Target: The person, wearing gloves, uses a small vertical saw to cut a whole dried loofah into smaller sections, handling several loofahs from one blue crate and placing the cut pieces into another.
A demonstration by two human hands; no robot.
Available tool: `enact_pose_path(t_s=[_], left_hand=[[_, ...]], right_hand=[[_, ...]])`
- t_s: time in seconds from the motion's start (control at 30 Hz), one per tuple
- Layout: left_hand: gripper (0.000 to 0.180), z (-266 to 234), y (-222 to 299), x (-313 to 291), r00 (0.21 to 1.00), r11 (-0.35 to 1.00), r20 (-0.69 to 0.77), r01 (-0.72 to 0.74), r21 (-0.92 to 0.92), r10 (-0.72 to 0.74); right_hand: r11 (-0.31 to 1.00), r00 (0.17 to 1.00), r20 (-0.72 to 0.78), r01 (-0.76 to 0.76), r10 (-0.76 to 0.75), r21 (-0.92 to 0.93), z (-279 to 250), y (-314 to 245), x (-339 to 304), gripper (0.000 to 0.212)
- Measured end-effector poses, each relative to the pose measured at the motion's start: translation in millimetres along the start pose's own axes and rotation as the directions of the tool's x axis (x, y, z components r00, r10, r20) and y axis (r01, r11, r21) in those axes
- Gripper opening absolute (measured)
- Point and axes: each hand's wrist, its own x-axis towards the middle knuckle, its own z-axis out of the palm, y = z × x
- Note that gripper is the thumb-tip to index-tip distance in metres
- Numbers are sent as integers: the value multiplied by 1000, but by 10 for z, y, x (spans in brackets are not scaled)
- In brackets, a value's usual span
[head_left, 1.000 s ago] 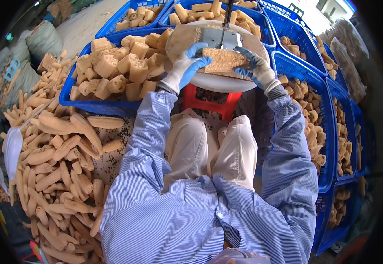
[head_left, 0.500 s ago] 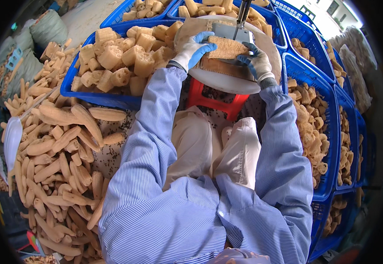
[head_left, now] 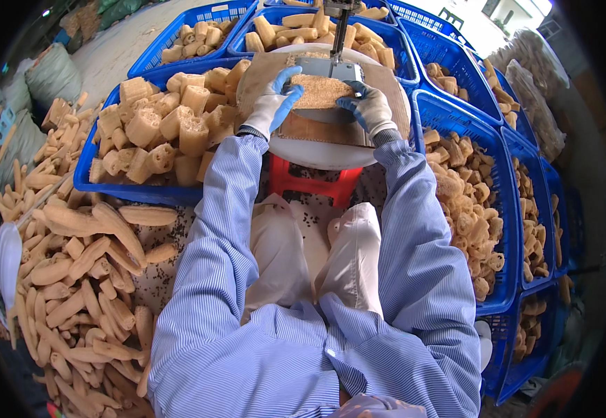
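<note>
A: Taking straight ahead of the person as twelve, where's the fibrous piece [head_left: 320, 92]?

B: At twelve, lying crosswise just in front of an upright metal post [head_left: 340, 42] at a grey plate [head_left: 349, 71]. Whether it touches the post, I can't tell.

A: And the fingers?

B: Those of the left hand [head_left: 275, 101] pinch its nine o'clock end; those of the right hand [head_left: 367, 108] pinch its three o'clock end.

A: Why by the ends?

B: Probably to keep it level, with both hands out to either side of the post.

A: The desk [head_left: 317, 155] sits low.

B: It seems to rest on the red stool [head_left: 303, 182], a height that likely suits someone whose knees [head_left: 348, 244] are at six from it.

A: Much in the way?

B: Plenty. A blue crate [head_left: 125, 189] of thick cut chunks crowds the desk at ten, perhaps for short reaches. Another blue crate [head_left: 445, 110], full of smaller pieces, hems it in at three. More crates sit behind the post at twelve, and a loose heap of long gourds [head_left: 73, 306] covers the floor at eight.
</note>
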Motion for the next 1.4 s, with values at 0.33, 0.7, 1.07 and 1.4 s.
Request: enact_pose_path(t_s=[0.33, 0.7, 1.07, 1.4], left_hand=[[38, 94, -131, 229, 994, 999, -104, 30, 11, -29], [29, 157, -438, 584, 966, 999, -256, -22, 38, 31], [33, 262, -366, 696, 948, 987, -311, 111, 115, -70], [49, -687, -192, 5, 924, 670, -93, 196, -716, -370]], right_hand=[[992, 994, -15, -109, 110, 57, 50, 102, 212, 49], [981, 991, -16, -132, 135, 144, 122, 213, 516, 41], [966, 978, -15, -205, 210, 156, 41, 169, 567, 42], [913, 995, -94, 62, -26, 402, -331, 368, -141, 49]])
